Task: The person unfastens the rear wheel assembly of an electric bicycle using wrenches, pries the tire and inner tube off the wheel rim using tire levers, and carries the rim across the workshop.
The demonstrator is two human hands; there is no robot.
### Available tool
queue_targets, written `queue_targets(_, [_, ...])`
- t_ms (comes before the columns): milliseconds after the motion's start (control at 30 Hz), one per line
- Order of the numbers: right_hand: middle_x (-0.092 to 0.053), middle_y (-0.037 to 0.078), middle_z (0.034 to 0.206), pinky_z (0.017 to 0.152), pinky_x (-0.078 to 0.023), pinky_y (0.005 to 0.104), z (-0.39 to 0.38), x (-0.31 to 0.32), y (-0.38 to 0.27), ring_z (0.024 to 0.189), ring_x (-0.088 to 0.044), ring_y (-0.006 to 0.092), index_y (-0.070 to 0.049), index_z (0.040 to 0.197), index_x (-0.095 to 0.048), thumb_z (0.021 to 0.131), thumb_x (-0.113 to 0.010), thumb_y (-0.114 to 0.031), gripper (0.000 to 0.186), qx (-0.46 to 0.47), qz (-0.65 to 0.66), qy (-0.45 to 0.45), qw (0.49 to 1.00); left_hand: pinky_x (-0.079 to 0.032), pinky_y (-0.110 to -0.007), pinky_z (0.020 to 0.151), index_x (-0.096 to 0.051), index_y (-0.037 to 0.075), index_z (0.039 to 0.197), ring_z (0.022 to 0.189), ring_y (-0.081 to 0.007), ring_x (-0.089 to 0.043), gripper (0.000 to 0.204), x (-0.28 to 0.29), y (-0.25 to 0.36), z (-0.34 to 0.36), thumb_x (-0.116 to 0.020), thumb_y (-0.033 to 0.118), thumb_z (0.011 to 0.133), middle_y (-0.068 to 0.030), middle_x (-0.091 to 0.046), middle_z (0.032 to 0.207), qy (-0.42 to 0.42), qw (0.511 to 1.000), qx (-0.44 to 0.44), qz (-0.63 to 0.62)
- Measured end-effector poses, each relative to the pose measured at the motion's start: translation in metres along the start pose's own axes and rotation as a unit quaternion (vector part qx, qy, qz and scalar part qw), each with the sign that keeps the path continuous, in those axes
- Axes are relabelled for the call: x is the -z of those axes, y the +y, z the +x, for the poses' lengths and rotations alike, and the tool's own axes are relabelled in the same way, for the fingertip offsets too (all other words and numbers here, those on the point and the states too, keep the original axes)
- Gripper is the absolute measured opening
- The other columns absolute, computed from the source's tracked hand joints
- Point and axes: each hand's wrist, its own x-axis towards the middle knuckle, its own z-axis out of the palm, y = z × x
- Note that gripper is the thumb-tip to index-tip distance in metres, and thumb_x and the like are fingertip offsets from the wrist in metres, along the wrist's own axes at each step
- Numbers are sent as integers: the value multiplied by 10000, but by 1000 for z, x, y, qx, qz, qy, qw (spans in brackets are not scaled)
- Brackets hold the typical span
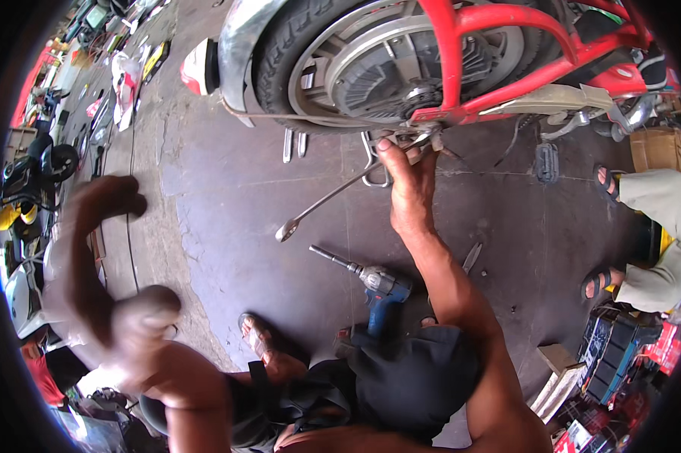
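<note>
Close to the camera on the left, my left hand [125, 325] is raised and blurred by motion. Its thumb and fingers curve apart, with nothing visible between them. My right hand [414, 177] reaches up to the hub of a wheel [386, 72] with a black tire, its fingers closed and its thumb along a long steel wrench [329, 196]. The wrench slants down to the left, its loose end hanging above the floor. The other end is partly hidden by my fingers, beside the axle under a red frame [451, 60].
A blue-and-grey power drill [382, 285] with a long socket lies near my feet. Metal handles [289, 143] are beneath the wheel. A person in light trousers [654, 200] stands at right, near a cardboard box [657, 149]. Assorted parts crowd the left; boxes [608, 355] stand lower right.
</note>
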Motion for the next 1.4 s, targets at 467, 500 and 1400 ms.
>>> queue_targets(467, [-493,68,994,707,-448,284,-11,-20,-7,846,-499,133,-34,1239,-306,724,-688,-75,643,-22,18,37,999,-497,-451,693,-630,73,860,754,-374,-620,365,-117,-45,17,-655,424,763,-175,-641,729,-54,986,119,-99])
queue_targets(500, [-491,74,1006,710,-450,285,-8,-20,-9,857,-500,135,-33,1236,-306,729,-684,-68,633,-18,6,30,999,-493,-461,677,-627,72,824,729,-390,-614,340,-125,-46,24,-650,407,775,-166,-638,703,-19,985,136,-108])
queue_targets(1400, [-637,53,847,719,-459,274,-12,50,-79,766,-556,122,-5,1027,-617,892,-598,-213,249,129,-325,-9,937,-447,-417,486,-570,84,858,529,-354,-575,113,-71,-11,-57,-601,192,852,-141,-570,570,113,986,23,-117])
